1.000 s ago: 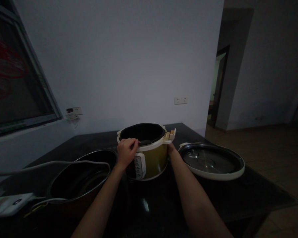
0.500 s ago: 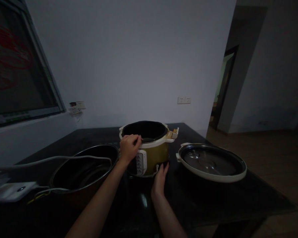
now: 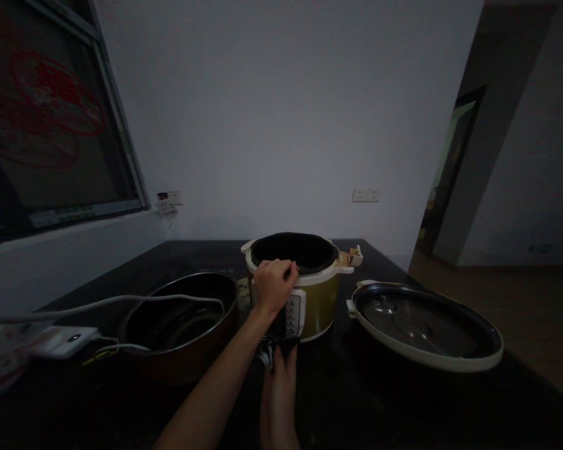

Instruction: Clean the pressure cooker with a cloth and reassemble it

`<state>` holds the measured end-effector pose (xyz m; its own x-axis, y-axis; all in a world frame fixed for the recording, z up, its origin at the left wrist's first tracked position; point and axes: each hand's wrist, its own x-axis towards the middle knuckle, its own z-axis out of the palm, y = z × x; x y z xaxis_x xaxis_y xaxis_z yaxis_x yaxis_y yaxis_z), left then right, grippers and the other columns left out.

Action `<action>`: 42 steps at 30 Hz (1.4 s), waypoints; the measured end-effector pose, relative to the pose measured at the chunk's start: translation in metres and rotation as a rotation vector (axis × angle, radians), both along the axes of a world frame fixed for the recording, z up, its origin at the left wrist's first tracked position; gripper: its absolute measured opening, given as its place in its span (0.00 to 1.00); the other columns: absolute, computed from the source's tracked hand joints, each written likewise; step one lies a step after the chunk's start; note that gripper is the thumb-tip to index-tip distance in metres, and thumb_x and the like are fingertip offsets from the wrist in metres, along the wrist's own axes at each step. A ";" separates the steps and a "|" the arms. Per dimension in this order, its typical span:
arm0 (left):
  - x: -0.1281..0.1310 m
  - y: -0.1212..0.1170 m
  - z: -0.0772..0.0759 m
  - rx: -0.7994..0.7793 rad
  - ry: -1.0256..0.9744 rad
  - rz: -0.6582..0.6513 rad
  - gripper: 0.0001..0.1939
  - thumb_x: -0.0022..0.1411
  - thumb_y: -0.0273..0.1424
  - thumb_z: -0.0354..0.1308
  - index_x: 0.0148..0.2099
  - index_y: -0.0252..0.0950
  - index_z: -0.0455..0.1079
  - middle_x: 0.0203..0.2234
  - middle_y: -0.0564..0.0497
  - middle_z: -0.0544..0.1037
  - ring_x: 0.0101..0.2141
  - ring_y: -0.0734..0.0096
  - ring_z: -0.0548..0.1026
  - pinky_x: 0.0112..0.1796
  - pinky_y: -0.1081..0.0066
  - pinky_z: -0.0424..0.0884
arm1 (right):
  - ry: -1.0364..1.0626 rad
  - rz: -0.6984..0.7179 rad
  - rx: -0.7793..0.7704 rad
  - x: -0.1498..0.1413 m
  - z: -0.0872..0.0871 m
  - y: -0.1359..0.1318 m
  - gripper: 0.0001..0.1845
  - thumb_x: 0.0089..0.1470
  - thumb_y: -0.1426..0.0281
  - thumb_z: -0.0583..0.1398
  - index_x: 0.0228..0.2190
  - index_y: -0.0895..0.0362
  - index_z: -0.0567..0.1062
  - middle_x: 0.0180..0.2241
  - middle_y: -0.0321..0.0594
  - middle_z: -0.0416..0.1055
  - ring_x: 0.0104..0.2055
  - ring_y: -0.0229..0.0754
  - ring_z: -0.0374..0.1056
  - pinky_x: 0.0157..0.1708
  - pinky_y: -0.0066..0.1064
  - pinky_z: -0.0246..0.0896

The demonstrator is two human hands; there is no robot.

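An electric pressure cooker (image 3: 319, 306) without its lid stands on the dark table, green-gold with a cream rim and a control panel (image 3: 294, 312) on its front. My left hand (image 3: 274, 284) is closed over the near side of the rim, its fingertips curled toward the dark inside. Low at the cooker's front, my right hand (image 3: 280, 378) is held palm up, fingers pressed against a dark item with a white part (image 3: 265, 354). Dim light hides what kind of thing that item is.
To the left sits a wide dark pot (image 3: 187, 362), a white cable (image 3: 122, 300) running across it. A white power strip (image 3: 70, 342) lies further left. The round lid (image 3: 426, 359) rests at the right, inner side up. Wall sockets (image 3: 365, 195) are behind.
My right hand has moved left along the cooker's lower front, together with the dark and white item. My left hand stays on the rim. The view has shifted slightly left.
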<state>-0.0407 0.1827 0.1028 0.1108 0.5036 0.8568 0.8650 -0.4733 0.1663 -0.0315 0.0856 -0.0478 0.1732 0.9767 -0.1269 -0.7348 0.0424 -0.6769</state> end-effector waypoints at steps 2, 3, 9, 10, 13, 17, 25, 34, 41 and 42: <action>0.005 -0.003 0.001 0.002 -0.004 0.004 0.16 0.64 0.31 0.49 0.25 0.38 0.69 0.21 0.52 0.75 0.26 0.70 0.71 0.34 0.67 0.60 | 0.086 0.000 -0.075 0.011 0.008 -0.006 0.51 0.44 0.57 0.63 0.64 0.48 0.46 0.65 0.40 0.49 0.62 0.42 0.56 0.52 0.32 0.61; 0.007 -0.004 0.001 0.001 -0.003 0.005 0.16 0.64 0.30 0.49 0.25 0.38 0.69 0.21 0.52 0.75 0.27 0.70 0.71 0.34 0.67 0.60 | 0.115 0.004 -0.105 0.017 0.011 -0.008 0.51 0.42 0.59 0.65 0.63 0.48 0.50 0.64 0.40 0.52 0.60 0.43 0.59 0.51 0.32 0.62; 0.016 -0.009 0.002 -0.024 0.003 -0.008 0.15 0.64 0.31 0.50 0.25 0.38 0.69 0.21 0.52 0.76 0.27 0.70 0.72 0.34 0.66 0.60 | 0.137 0.024 -0.112 0.048 0.017 -0.016 0.35 0.39 0.63 0.66 0.52 0.50 0.69 0.54 0.41 0.68 0.54 0.46 0.66 0.47 0.34 0.66; 0.017 -0.009 0.002 -0.027 0.001 -0.011 0.15 0.64 0.30 0.50 0.25 0.38 0.69 0.22 0.52 0.76 0.27 0.70 0.72 0.34 0.66 0.60 | 0.136 0.021 -0.114 0.050 0.018 -0.017 0.34 0.37 0.63 0.66 0.50 0.51 0.71 0.52 0.41 0.70 0.54 0.46 0.67 0.46 0.34 0.66; 0.017 -0.011 0.003 -0.029 -0.001 -0.014 0.15 0.64 0.30 0.50 0.25 0.37 0.69 0.22 0.52 0.77 0.27 0.70 0.72 0.35 0.66 0.60 | 0.131 0.017 -0.148 0.055 0.017 -0.019 0.30 0.33 0.64 0.68 0.43 0.51 0.74 0.45 0.40 0.75 0.50 0.47 0.69 0.43 0.33 0.67; 0.020 -0.015 0.002 -0.025 0.003 -0.020 0.15 0.64 0.30 0.50 0.25 0.37 0.69 0.22 0.52 0.76 0.27 0.70 0.72 0.34 0.66 0.60 | 0.133 0.006 -0.190 0.061 0.006 -0.020 0.27 0.30 0.64 0.70 0.39 0.50 0.76 0.41 0.39 0.77 0.46 0.47 0.72 0.37 0.32 0.69; 0.021 -0.021 0.005 -0.069 -0.010 -0.068 0.14 0.64 0.30 0.51 0.26 0.38 0.70 0.23 0.53 0.78 0.28 0.69 0.73 0.35 0.65 0.61 | 0.128 0.053 -0.192 0.077 -0.007 -0.024 0.22 0.31 0.64 0.71 0.34 0.49 0.79 0.44 0.39 0.76 0.48 0.48 0.70 0.40 0.34 0.70; 0.001 -0.032 0.019 -0.212 0.164 -0.350 0.18 0.68 0.32 0.47 0.58 0.41 0.66 0.55 0.50 0.73 0.56 0.67 0.68 0.56 0.59 0.59 | 0.254 0.248 -0.341 0.097 -0.004 -0.044 0.18 0.32 0.59 0.70 0.29 0.54 0.80 0.36 0.44 0.79 0.48 0.54 0.71 0.45 0.47 0.67; -0.012 -0.095 -0.002 -0.064 -0.026 -0.353 0.19 0.66 0.29 0.46 0.57 0.45 0.66 0.51 0.49 0.75 0.53 0.64 0.71 0.60 0.54 0.56 | 0.236 0.339 -0.104 0.115 0.039 -0.043 0.24 0.37 0.48 0.66 0.31 0.52 0.81 0.43 0.46 0.77 0.53 0.54 0.67 0.52 0.52 0.61; -0.014 -0.108 -0.012 -0.071 -0.134 -0.346 0.17 0.65 0.29 0.47 0.53 0.46 0.68 0.47 0.49 0.77 0.50 0.64 0.73 0.58 0.55 0.61 | 0.256 0.327 -0.092 0.118 0.045 -0.043 0.25 0.38 0.46 0.65 0.32 0.52 0.81 0.44 0.45 0.76 0.55 0.53 0.66 0.53 0.51 0.60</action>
